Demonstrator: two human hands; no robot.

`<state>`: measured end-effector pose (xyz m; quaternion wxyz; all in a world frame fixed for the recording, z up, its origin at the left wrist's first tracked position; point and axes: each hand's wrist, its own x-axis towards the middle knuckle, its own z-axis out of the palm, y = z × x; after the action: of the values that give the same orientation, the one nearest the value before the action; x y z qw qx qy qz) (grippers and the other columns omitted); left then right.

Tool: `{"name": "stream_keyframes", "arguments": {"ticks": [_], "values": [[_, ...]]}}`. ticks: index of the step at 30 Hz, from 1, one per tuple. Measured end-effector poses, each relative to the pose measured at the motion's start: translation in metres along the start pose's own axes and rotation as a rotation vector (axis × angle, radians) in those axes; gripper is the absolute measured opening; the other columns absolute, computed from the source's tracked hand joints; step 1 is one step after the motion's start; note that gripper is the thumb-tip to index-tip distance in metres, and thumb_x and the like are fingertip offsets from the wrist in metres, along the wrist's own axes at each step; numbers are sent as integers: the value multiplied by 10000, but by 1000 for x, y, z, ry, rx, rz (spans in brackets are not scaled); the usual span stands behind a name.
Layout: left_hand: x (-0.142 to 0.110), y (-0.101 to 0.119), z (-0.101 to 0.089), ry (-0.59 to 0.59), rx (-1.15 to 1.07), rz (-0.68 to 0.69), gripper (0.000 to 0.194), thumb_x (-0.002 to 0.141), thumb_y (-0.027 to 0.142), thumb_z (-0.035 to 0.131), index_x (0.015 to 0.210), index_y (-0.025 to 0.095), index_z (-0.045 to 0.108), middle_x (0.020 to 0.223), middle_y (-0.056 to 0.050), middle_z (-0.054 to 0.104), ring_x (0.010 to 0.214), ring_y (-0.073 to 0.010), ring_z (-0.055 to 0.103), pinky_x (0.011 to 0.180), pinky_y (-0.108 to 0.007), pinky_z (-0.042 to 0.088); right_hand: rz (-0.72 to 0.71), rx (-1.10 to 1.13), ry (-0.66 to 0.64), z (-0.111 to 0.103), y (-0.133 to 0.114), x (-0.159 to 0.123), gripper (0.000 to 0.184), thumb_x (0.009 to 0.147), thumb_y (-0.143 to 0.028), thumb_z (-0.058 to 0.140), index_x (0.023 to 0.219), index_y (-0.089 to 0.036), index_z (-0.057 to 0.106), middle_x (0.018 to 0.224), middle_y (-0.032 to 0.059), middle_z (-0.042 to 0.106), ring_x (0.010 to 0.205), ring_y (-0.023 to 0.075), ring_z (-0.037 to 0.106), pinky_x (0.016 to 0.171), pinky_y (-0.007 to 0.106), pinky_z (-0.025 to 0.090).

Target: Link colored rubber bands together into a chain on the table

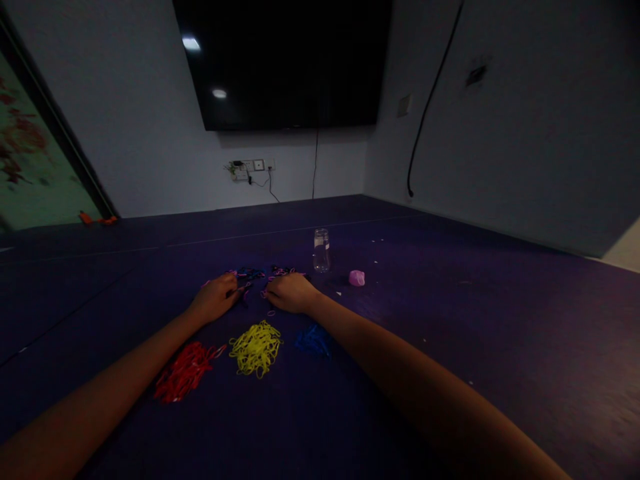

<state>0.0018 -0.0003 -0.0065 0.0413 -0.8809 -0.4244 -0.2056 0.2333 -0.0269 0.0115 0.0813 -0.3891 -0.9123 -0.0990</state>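
Note:
Loose pink and dark rubber bands [250,273] lie spread on the purple floor around both hands. My left hand [216,298] rests among them at the left, its thumb stretched out and apart from the bent index finger. Opposite it, my right hand [291,293] is bent downward with its fingers curled together, a pink rubber band [264,294] at the fingertips. Part of the scattered bands is hidden behind the hands. Closer to me are piles of red rubber bands [185,372], yellow rubber bands [257,348] and blue rubber bands [313,341], the blue ones beside my right forearm.
A clear glass jar [322,252] stands upright beyond my right hand. Right of it lies a crumpled pink object [357,278]. White scraps [339,293] dot the floor. A wall with sockets [250,167] and a large dark screen [290,63] closes off the far side.

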Motion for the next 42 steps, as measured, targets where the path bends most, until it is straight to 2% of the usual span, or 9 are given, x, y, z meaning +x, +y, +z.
{"name": "stream_keyframes", "arguments": {"ticks": [27, 42], "values": [[0, 0, 0, -5, 1, 0, 315, 894, 292, 433, 613, 182, 526, 735, -22, 531, 726, -156, 538, 664, -268, 422, 5, -20, 3, 1, 0, 0, 343, 945, -352, 370, 953, -156, 651, 1009, 108, 700, 924, 201, 654, 723, 270, 451], [1, -2, -1, -19, -8, -12, 349, 888, 355, 418, 607, 181, 530, 712, -21, 534, 705, -150, 530, 632, -258, 417, -11, 4, 24, 1, 1, -1, 339, 940, -350, 384, 936, -144, 653, 1004, 111, 702, 911, 210, 660, 696, 278, 455]]}}
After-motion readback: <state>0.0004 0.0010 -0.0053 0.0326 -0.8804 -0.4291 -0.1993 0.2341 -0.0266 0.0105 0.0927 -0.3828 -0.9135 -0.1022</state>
